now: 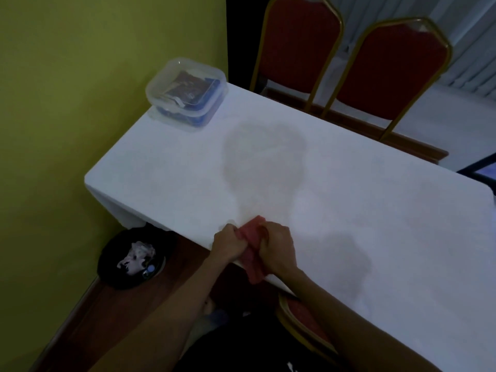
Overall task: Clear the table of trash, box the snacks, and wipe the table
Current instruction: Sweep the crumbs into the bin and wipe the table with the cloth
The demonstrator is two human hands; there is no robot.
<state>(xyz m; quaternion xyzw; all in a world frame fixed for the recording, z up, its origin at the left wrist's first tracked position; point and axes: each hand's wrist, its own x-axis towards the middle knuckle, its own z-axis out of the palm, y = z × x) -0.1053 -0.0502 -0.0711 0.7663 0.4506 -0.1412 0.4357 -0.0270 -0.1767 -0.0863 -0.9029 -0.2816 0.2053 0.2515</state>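
We are holding the pink cloth [251, 255] tight in our curled left hand [228, 244] and right hand [277, 248], getting ready, we think, to rub the table [349, 210]

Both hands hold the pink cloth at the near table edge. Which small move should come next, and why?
Probably push the pink cloth forward over the table to wipe. Left hand and right hand grip it, the snack box is closed, and trash lies in the bin.
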